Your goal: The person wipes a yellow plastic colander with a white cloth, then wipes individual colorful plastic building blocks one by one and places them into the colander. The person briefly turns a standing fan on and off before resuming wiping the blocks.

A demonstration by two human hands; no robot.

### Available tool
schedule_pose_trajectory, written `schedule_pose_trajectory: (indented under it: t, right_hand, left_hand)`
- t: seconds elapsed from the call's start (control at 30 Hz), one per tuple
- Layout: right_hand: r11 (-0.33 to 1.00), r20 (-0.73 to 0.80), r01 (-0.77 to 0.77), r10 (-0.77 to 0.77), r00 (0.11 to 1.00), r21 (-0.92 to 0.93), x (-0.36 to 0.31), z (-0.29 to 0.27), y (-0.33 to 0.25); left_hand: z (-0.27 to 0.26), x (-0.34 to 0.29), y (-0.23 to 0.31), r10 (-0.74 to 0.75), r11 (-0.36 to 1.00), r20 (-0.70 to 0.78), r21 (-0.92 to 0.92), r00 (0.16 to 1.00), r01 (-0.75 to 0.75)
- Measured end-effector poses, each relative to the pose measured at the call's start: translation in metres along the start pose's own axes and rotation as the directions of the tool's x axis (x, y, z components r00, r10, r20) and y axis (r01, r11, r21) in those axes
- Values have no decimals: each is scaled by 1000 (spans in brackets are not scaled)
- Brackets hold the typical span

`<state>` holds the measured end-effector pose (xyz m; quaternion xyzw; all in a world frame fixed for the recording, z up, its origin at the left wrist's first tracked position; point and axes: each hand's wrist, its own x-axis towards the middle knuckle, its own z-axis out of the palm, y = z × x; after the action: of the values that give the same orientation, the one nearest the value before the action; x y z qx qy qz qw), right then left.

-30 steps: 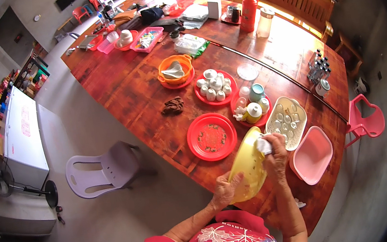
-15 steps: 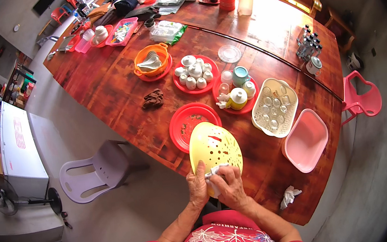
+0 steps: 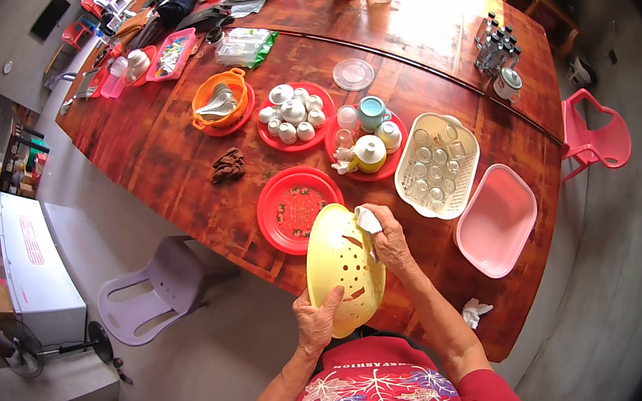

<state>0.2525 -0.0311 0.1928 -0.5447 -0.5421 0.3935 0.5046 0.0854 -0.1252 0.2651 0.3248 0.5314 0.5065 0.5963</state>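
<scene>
A yellow plastic colander [image 3: 345, 266], pierced with holes, is held tipped on edge above the near side of the reddish-brown wooden table [image 3: 143, 154], its lower left gripped by the left hand [image 3: 317, 321], thumb across the surface, while the right hand [image 3: 390, 240] pinches a crumpled white wad of cloth or tissue [image 3: 368, 220] against its upper right. Wiping seems to be the step in hand; the next stroke would call for a firm left hold and turning the colander toward unwiped parts. Beyond it lies a round red plastic tray [image 3: 266, 211] with a printed pattern, and to the right a rounded pink plastic basin [image 3: 496, 219].
</scene>
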Motion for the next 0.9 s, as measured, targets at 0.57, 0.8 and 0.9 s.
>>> schedule_pose_trajectory:
  t: [0.57,0.8,0.9]
  right_hand:
    - [812,309,-580,537,785,63,-75,47,-8]
    - [744,115,-639,630,768,196,-86,71,7]
    - [741,67,-648,648,759,178,-97,84,17]
  left_hand:
    - [-28,113,-46,417,279,496,728,762,-626]
    - [-80,179,-104,113,-75,739,673,664,-736]
    - [-94,194,-122,30,-172,779,622,627,-764]
